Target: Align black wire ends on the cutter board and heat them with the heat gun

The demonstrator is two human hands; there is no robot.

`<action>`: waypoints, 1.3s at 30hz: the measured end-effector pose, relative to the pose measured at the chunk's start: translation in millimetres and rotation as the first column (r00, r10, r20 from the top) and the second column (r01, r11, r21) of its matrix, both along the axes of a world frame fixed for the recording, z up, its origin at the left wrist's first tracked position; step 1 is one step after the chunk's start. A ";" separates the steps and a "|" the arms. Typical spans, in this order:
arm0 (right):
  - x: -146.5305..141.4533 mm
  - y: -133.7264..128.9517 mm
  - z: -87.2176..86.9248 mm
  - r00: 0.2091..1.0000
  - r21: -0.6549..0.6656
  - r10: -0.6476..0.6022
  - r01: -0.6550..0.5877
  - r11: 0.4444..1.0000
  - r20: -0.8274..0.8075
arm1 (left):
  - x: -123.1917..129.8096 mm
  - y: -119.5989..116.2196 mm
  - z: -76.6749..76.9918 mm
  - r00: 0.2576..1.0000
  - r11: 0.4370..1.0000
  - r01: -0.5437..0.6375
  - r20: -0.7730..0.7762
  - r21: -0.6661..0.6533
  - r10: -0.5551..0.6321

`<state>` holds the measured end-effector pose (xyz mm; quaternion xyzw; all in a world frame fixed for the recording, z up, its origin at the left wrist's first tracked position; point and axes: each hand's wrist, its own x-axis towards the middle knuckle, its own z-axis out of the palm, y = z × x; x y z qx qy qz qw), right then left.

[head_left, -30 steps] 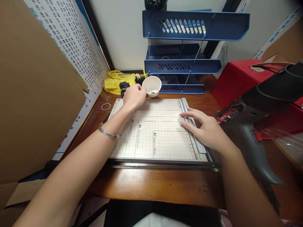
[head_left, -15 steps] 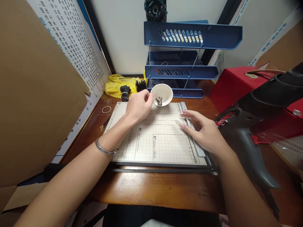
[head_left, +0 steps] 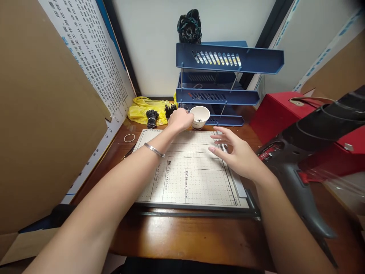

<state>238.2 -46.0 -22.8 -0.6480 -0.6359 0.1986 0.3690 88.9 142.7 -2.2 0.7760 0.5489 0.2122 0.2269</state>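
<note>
At the far edge of the paper trimmer (head_left: 173,179) stands a white paper cup (head_left: 203,118); a few short dark pieces show inside it. My left hand (head_left: 180,120) is closed with its fingertips at the left side of the cup's rim, pinching it. Over the trimmer's right side, my right hand (head_left: 235,152) hangs with fingers apart and nothing in them. Beyond my left hand lie one bundle of thin black wires (head_left: 152,119) and a second black bundle (head_left: 170,110). Some loose black strands (head_left: 128,152) lie left of the trimmer, partly behind my forearm.
A yellow plastic bag (head_left: 136,112) lies behind the bundles, and a white ring (head_left: 129,138) to the left. Blue stacked trays (head_left: 256,61) stand at the back. On the right are a red box (head_left: 270,118) and a dark heat-gun-like tool (head_left: 296,198). Cardboard (head_left: 51,125) walls the left.
My left hand has moved the cup slightly right and set it more upright, from tilted toward me. My right hand has shifted a little left. The view has tipped upward slightly.
</note>
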 end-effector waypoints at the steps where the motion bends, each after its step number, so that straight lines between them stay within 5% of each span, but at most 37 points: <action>1: 1.9 -1.0 -2.5 1.000 -0.009 -0.002 0.002 1.000 -0.006 | 5.3 5.8 -2.0 1.000 1.000 0.006 -0.014 -0.030 -0.006; 7: 10.8 -6.7 -7.2 0.998 -0.018 -0.050 0.050 0.999 -0.027 | 26.8 28.0 -11.2 0.996 0.987 0.066 -0.053 -0.144 -0.075; 14: 13.6 -10.6 -9.9 0.997 -0.026 -0.082 0.082 0.996 -0.010 | 15.5 34.8 -22.5 0.994 0.985 0.094 -0.037 -0.145 -0.101; 29: 12.5 -11.7 -12.6 0.997 -0.048 -0.082 0.082 0.996 0.002 | 23.6 34.7 -12.6 0.993 0.988 0.107 0.056 -0.114 -0.102; 35: 11.2 -13.5 -12.7 0.997 -0.059 -0.080 0.081 0.995 0.014 | 10.3 30.2 -13.0 0.993 0.997 0.072 0.096 -0.032 -0.069; 39: 8.5 -15.6 -9.0 0.997 -0.059 -0.073 0.074 0.996 0.024 | -15.9 20.8 -8.8 0.980 0.984 -0.088 0.192 0.157 0.057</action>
